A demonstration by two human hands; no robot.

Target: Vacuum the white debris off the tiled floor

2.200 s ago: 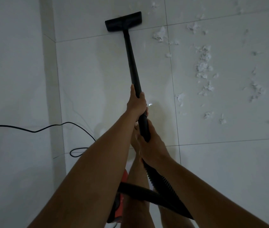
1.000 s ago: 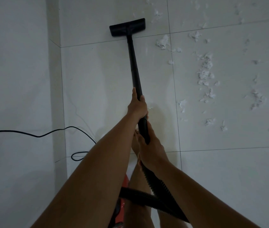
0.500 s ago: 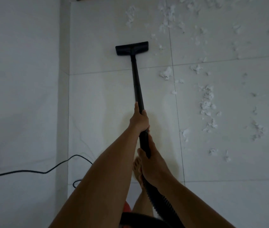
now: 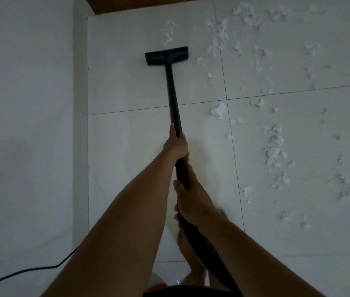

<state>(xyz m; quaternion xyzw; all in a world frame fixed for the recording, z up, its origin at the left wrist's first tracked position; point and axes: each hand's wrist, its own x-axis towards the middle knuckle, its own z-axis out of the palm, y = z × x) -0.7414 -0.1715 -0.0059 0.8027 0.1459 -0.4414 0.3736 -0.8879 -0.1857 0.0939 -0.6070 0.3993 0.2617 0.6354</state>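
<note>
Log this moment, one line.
left hand grips wand | right hand grips near hose | floor head on tile | debris to its right

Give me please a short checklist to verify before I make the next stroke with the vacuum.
1. Left hand grips the wand: ok.
2. Right hand grips the wand's lower end: ok.
3. Floor head flat on the tile: ok, it seems.
4. Power cord away from the head: ok.
5. White debris gone: not ok, much lies right of the head.
6. Suction running: cannot tell.
</note>
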